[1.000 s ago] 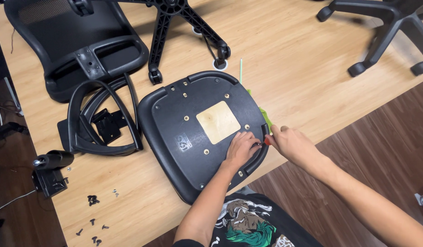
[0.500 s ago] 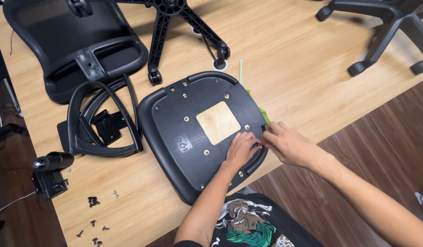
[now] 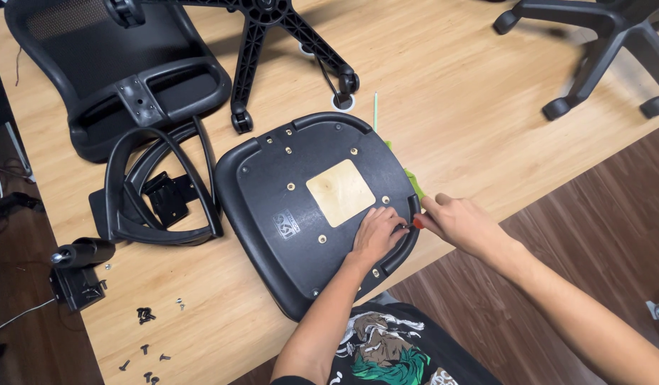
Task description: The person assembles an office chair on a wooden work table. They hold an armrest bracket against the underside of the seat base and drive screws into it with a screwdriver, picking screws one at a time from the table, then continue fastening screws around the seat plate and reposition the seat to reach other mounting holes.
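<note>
A: Head view, looking down. What lies on the worktop?

B: A black chair seat lies underside up near the worktop's near edge, with a pale square plate at its middle and small brass-coloured fittings around it.

A: Where are the hands?

B: Both are at the seat's right rim. The left hand rests flat on the seat, its fingers spread narrowly and pressing on the plastic, holding nothing. The right hand sits just off the rim, its fingers closed round a small tool with a red handle, whose tip meets the rim beside the left hand.

A: What else is about?

B: A green strip pokes out from under the seat's right edge. Toward the far left corner sits the mesh backrest, with black armrest loops beside the seat. A star-shaped wheeled base stands at the far edge. Loose dark screws are scattered near the near left corner.
</note>
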